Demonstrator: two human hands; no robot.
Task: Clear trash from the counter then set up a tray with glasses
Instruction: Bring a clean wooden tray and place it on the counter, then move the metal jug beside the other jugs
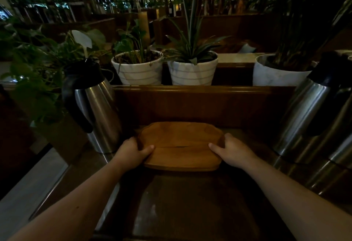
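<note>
Both hands' grip closed on wooden tray (181, 145) ends, steel jugs flanking

The dark, glossy wooden counter (190, 202) carries an oval wooden tray (181, 143) at its middle — a steel jug with a black handle (95, 105) stands just left of it, another steel jug (308, 115) well to the right

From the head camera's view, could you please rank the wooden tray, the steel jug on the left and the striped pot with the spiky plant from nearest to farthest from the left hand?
1. Wooden tray: gripped at its left edge by the left hand.
2. Steel jug: just left of and behind that hand, on the counter.
3. Striped pot: on the ledge behind, to the right.
</note>
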